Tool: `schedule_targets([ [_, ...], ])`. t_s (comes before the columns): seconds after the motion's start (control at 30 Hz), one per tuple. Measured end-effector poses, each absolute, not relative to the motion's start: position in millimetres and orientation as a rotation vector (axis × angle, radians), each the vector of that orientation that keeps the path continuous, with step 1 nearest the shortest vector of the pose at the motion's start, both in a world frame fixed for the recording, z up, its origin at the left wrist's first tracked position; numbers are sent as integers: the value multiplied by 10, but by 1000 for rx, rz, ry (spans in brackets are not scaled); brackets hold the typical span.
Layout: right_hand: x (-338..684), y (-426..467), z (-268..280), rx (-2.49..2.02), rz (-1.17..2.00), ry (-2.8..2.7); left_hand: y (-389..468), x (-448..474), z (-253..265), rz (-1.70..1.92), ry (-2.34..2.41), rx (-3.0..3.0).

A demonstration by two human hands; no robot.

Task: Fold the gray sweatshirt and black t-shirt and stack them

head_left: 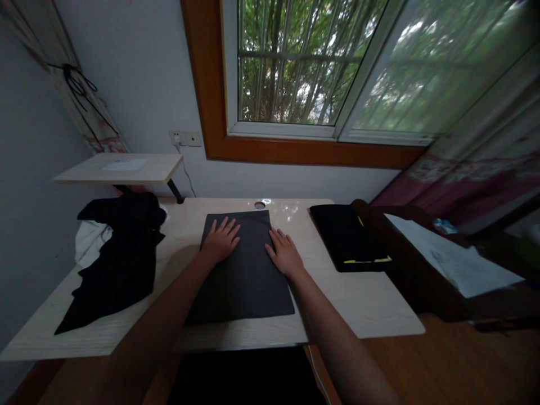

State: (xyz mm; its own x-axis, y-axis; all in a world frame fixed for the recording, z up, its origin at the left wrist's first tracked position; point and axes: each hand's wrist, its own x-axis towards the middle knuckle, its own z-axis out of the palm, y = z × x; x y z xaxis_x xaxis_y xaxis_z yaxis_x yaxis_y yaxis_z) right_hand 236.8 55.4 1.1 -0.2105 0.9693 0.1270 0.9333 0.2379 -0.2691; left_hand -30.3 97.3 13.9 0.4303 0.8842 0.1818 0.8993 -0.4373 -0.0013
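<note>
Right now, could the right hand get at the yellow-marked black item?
Probably yes: the right hand lies flat at the right edge of the dark grey cloth, and only tabletop shows between it and the black item.

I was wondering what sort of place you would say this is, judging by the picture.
Probably a room in a home, perhaps a study or bedroom: a pale wood-topped desk stands by a wood-framed window, with patterned curtains hanging at the sides.

the pale table (363, 306) bears a flat dark grey cloth (247, 281), rumpled black and white fabrics (122, 264), a flat black item (348, 236) and a raised shelf (93, 170).
</note>
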Motion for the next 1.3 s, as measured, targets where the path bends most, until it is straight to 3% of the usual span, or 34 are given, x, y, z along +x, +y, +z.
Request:
schedule_targets([
  [0.47,2311,584,41,-1738,68,-2170,1373,-220,66,-255,-1687,-2535],
  [0.8,1769,1113,158,-1374,-77,-2385,1350,-220,63,-268,-1683,-2511],
  [1.3,1827,1368,80,-1725,115,-2297,1408,-256,13,-309,-1913,-2443],
])
